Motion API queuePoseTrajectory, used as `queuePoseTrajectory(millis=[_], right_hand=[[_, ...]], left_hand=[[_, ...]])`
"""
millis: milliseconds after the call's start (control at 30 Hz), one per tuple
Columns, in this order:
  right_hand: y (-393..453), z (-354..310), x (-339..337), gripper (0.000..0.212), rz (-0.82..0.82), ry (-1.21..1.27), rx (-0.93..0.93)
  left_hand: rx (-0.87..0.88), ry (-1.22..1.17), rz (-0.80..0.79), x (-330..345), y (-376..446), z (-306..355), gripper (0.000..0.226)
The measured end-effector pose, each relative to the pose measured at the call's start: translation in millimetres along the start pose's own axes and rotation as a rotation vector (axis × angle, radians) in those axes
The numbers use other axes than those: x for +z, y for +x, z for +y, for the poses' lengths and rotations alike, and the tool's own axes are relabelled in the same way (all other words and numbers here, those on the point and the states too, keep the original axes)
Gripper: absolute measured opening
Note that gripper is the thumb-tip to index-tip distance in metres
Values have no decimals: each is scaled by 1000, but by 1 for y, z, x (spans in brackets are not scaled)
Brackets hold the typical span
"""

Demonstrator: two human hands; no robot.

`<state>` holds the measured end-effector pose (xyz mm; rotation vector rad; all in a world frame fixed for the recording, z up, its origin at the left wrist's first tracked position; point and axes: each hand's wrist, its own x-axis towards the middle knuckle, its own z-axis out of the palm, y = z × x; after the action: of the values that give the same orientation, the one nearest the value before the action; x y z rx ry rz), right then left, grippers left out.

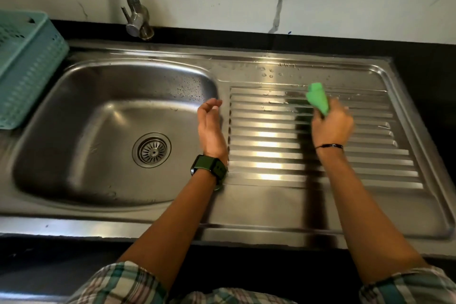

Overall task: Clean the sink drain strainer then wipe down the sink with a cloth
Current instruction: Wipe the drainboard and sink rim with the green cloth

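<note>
Wiping the ribbed drainboard (320, 153), the right hand (332, 126) clenches a bunched green cloth (318, 97) over the far ribs — best drawn along the grooves, not across, toward the droplets beyond. Left hand (211, 126) hovers loose and empty by the basin's right rim; the strainer (151, 150) sits in the drain.

Stainless-steel sink (81, 111) with a single rounded basin at left and a ribbed drainboard (283, 145) at right. The round slotted drain strainer (151, 150) sat seated in the basin floor. A bunched green cloth (317, 97) lay gripped over the drainboard's far ribs, amid water droplets.
</note>
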<state>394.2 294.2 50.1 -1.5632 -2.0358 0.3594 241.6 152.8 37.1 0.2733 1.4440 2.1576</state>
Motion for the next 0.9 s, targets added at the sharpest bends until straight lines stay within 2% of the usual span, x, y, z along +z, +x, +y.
queuePoseTrajectory(millis=[100,233,400,533,633,700,800,833,900], right_hand=[[7,13,-1,27,-28,-170,114],[2,-10,7,27,-82,-286,76],[-23,-64,30,23,-199,-316,-79],[-56,-130,61,22,-361,-182,-291],[-55,-147,71,23,-447,-125,-308],[-42,-146,65,24,-502,64,-201],[-17,-137,44,21,-502,677,245],[-11,-131,35,16,-463,866,372],[2,-119,23,2,-346,1067,474]], left_hand=[[-28,92,-54,-1,-4,-12,21],[22,193,-59,1,-10,-24,22],[37,148,-61,3,-5,-25,24],[4,33,-6,2,-2,-21,34],[-41,-44,33,-3,1,-22,45],[-45,-49,-1,-3,-1,-22,43],[-16,6,-10,0,-2,-19,41],[-17,10,-4,-1,-4,-20,42],[-10,25,-3,-3,-6,-20,42]])
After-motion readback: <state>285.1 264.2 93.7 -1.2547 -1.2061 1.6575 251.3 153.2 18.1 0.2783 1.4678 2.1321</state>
